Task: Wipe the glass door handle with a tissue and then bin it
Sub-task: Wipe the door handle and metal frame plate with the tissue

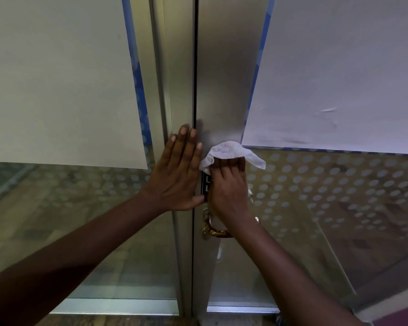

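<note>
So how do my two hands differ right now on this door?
The left hand lies flat and open, fingers spread, empty, on the metal frame across the door gap. The right hand is curled, pressing a white tissue against the right door's frame, with a bracelet at its wrist. Both touch the door at about the same height.

Your left hand (178, 175) presses flat on the metal door frame (174, 90). At its three o'clock, your right hand (229, 184) holds a white tissue (231, 150) against the right door's stile (222, 78), with a gold handle (213, 229) at six o'clock.

White paper sheets (57, 78), dotted film (327, 184)
</note>
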Motion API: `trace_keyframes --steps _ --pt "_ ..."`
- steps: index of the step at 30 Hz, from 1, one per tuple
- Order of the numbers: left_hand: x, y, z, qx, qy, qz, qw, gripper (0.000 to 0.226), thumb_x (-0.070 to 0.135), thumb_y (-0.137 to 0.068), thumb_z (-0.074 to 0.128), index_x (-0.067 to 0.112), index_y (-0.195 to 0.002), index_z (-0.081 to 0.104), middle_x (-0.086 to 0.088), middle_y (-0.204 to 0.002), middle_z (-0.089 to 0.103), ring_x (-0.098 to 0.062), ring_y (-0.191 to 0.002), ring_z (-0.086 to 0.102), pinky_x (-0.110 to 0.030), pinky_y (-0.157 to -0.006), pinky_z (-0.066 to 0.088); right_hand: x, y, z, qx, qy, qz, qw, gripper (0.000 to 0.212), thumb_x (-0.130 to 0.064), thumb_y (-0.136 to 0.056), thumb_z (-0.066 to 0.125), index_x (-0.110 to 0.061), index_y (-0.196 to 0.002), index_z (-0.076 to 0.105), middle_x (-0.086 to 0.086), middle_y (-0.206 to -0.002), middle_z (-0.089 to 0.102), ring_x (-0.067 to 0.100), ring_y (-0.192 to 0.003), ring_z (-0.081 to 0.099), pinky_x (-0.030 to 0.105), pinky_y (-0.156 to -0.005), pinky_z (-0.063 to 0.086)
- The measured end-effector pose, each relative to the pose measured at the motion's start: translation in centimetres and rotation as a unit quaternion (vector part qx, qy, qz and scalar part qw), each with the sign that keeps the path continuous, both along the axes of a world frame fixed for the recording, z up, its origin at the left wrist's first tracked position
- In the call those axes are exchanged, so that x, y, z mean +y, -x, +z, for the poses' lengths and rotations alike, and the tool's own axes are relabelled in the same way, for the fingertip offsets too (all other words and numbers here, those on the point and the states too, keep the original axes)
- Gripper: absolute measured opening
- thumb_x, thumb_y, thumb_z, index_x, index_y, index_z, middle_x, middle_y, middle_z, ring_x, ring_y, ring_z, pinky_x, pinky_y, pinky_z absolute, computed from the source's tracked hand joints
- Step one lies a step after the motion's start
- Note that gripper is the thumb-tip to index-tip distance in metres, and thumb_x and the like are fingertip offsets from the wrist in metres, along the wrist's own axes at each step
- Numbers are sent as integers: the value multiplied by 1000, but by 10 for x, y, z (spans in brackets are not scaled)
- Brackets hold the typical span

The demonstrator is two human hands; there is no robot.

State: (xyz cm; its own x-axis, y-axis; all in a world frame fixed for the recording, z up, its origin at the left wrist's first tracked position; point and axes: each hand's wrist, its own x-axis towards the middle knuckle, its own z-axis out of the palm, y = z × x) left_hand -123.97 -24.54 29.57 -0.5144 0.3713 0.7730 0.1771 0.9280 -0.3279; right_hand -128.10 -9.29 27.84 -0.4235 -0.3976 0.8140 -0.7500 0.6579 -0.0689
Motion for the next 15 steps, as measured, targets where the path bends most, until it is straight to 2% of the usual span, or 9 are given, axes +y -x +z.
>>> trace_keyframes --steps 4,9,11,13,15 --pt "-1 -1 0 -5 -1 -6 1000 128 82 -77 53 -2 -153 -7 -22 -161 -16 -43 -150 -6 -55 -122 2 14 6 -1 19 -72 1 997 41 -15 -88 46 3 -122 59 23 -121 63 40 -114 58 52 -111 26" --pt "-1 0 0 0 3 0 1000 134 90 -73 48 -2 -153 -8 -21 -161 -19 -42 -150 -10 -53 -122 -3 22 11 0 46 -112 5 993 56 -30 -101 20 4 -123 58 24 -122 64 41 -116 57 45 -116 13" --pt "-1 0 0 -2 2 1 1000 134 91 -73 44 -3 -152 -8 -21 -161 -19 -41 -150 -11 -52 -123 -4 25 13 1 62 -117 6 991 62 -32 -103 14 4 -122 59 24 -123 63 42 -118 56 46 -115 14" --pt "-1 0 0 -4 2 2 1000 132 92 -74 41 -2 -152 -8 -21 -161 -20 -41 -150 -11 -51 -123 -4 30 16 0 80 -136 8 987 61 -30 -102 14 3 -120 62 23 -122 64 42 -119 56 47 -113 21" --pt "-1 0 -1 -4 4 3 1000 132 92 -74 41 -3 -152 -8 -21 -160 -20 -41 -150 -11 -52 -123 -4 36 23 -3 102 -162 13 981 49 -18 -99 23 1 -119 64 21 -121 65 40 -120 56 47 -111 24"
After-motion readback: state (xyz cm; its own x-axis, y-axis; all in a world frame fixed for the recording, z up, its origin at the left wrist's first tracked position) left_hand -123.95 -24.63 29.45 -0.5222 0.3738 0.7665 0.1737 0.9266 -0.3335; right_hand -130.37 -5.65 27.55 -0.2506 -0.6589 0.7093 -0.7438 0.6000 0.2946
